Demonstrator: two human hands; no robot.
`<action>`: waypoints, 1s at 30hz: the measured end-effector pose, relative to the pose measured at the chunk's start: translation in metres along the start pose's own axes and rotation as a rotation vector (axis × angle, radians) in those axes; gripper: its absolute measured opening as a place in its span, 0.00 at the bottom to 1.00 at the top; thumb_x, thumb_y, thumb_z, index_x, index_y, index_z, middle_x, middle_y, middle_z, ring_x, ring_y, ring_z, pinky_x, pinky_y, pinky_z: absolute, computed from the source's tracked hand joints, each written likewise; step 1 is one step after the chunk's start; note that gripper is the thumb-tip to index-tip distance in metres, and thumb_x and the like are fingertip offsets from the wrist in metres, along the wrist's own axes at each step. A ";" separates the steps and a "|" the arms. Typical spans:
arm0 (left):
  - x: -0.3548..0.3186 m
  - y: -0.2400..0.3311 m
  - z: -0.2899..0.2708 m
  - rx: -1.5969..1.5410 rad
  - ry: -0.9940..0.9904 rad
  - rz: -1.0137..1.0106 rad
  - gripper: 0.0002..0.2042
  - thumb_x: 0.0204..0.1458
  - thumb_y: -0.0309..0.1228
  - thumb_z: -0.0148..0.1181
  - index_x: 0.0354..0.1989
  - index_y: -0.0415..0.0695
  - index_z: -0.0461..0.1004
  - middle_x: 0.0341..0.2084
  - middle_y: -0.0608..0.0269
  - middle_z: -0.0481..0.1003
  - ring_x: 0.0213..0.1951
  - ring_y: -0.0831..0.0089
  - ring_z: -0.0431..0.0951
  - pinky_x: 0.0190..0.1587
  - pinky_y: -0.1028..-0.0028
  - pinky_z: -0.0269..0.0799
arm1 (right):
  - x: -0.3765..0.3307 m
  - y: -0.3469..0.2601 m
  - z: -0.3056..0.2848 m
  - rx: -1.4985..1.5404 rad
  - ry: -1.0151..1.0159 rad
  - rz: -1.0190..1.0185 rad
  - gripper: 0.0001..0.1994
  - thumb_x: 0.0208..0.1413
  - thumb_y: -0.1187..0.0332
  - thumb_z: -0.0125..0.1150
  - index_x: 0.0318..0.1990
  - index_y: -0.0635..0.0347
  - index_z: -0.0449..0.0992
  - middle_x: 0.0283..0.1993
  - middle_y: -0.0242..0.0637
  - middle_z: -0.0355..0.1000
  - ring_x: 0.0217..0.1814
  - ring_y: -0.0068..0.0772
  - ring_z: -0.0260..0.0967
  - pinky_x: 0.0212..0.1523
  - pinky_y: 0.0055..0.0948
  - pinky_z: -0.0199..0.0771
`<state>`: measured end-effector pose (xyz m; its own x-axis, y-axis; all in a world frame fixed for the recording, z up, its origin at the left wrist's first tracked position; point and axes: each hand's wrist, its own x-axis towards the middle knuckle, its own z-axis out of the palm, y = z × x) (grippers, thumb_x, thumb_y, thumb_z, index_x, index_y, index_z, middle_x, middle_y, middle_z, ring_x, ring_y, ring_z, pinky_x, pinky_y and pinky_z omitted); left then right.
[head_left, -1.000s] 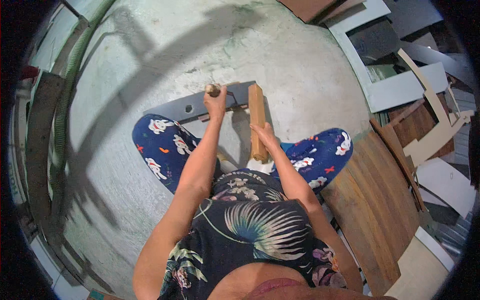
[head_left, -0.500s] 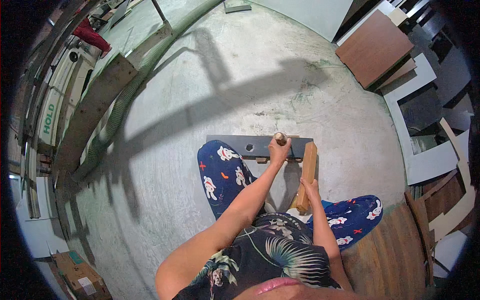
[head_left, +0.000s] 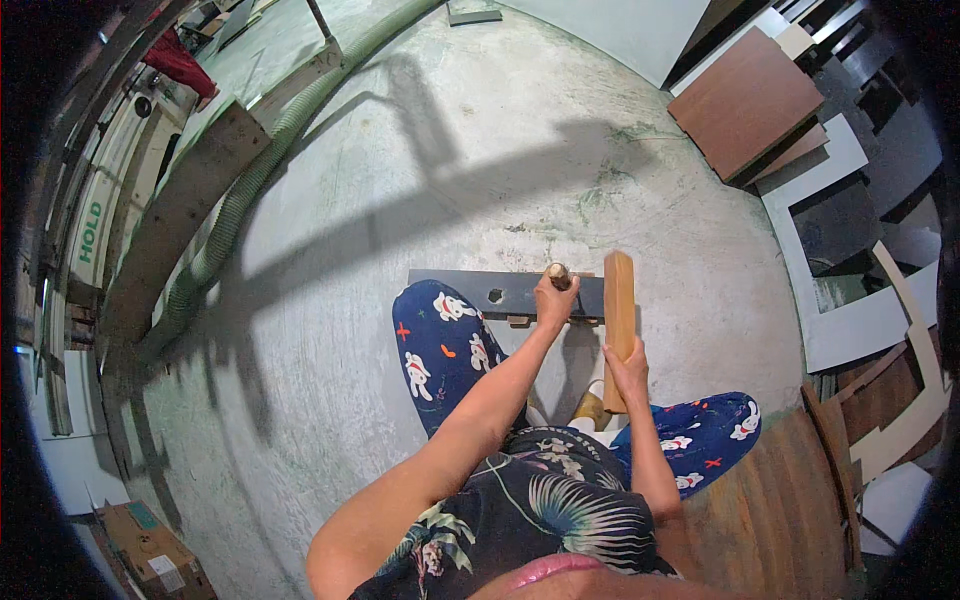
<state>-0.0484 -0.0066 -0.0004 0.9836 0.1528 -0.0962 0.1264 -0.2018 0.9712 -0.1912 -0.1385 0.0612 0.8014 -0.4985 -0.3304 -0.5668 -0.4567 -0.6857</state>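
Note:
In front of me a long dark grey board (head_left: pixel 455 287) lies crosswise, with a rough hole (head_left: pixel 495 297) cut through it left of my hand. My left hand (head_left: pixel 553 303) is closed round an upright chisel (head_left: pixel 558 273); its round handle top shows and its blade is hidden below my fist. The chisel stands over the board's right half. My right hand (head_left: pixel 628 372) grips the near part of a square wooden bar (head_left: pixel 620 300), held above the board's right end and apart from the chisel. Pieces of wood (head_left: pixel 520 321) show under the board's near edge.
My bent legs in blue trousers (head_left: pixel 428 350) flank the work. A ribbed hose (head_left: pixel 230 210) and machine frame (head_left: pixel 190 185) run along the left. Brown panels (head_left: pixel 745 100) and white offcuts (head_left: pixel 850 330) are piled at right. A cardboard box (head_left: pixel 150 550) stands at lower left.
My right hand has lifted the wooden bar, its far end swinging up and away from me. My left hand keeps the chisel at nearly the same place on the board.

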 end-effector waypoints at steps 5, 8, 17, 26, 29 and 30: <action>-0.002 0.006 0.000 0.009 0.022 0.048 0.12 0.44 0.32 0.66 0.33 0.37 0.73 0.27 0.52 0.77 0.31 0.62 0.79 0.35 0.66 0.72 | -0.011 -0.079 -0.038 -0.004 -0.017 -0.456 0.37 0.46 0.61 0.65 0.63 0.60 0.54 0.51 0.57 0.69 0.53 0.57 0.68 0.51 0.43 0.70; 0.000 -0.001 0.001 0.014 0.028 0.088 0.12 0.44 0.31 0.65 0.35 0.38 0.73 0.28 0.52 0.78 0.32 0.63 0.79 0.35 0.66 0.72 | -0.033 -0.136 -0.058 -0.007 -0.081 -0.615 0.40 0.45 0.64 0.64 0.65 0.58 0.50 0.53 0.57 0.68 0.54 0.58 0.68 0.52 0.43 0.70; 0.007 -0.041 0.016 -0.126 -0.048 0.142 0.10 0.46 0.30 0.61 0.36 0.38 0.75 0.33 0.56 0.79 0.36 0.68 0.79 0.37 0.69 0.73 | -0.013 -0.136 -0.048 -0.564 -0.316 -0.541 0.42 0.41 0.60 0.64 0.65 0.53 0.52 0.46 0.55 0.72 0.46 0.57 0.72 0.46 0.45 0.73; -0.001 -0.050 0.025 0.001 -0.047 0.304 0.05 0.43 0.26 0.61 0.28 0.37 0.76 0.26 0.53 0.79 0.30 0.64 0.80 0.33 0.68 0.73 | -0.030 -0.140 -0.051 -0.539 -0.255 -0.467 0.41 0.41 0.60 0.63 0.65 0.54 0.52 0.46 0.55 0.72 0.46 0.56 0.72 0.46 0.45 0.73; -0.005 -0.040 0.023 -0.075 -0.114 0.249 0.08 0.43 0.26 0.62 0.31 0.37 0.75 0.26 0.49 0.78 0.31 0.57 0.80 0.33 0.65 0.73 | -0.018 -0.125 -0.055 -0.494 -0.288 -0.475 0.40 0.42 0.60 0.62 0.65 0.55 0.53 0.46 0.55 0.72 0.46 0.57 0.72 0.47 0.44 0.73; 0.001 -0.052 0.020 -0.005 -0.052 0.273 0.10 0.43 0.29 0.63 0.32 0.37 0.74 0.26 0.47 0.78 0.32 0.54 0.79 0.34 0.64 0.73 | -0.019 -0.126 -0.052 -0.501 -0.300 -0.472 0.40 0.42 0.60 0.62 0.65 0.55 0.53 0.46 0.55 0.72 0.46 0.57 0.72 0.47 0.44 0.73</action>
<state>-0.0514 -0.0153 -0.0553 0.9864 0.0440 0.1582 -0.1446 -0.2235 0.9639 -0.1448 -0.1098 0.1883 0.9579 0.0228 -0.2862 -0.1116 -0.8888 -0.4444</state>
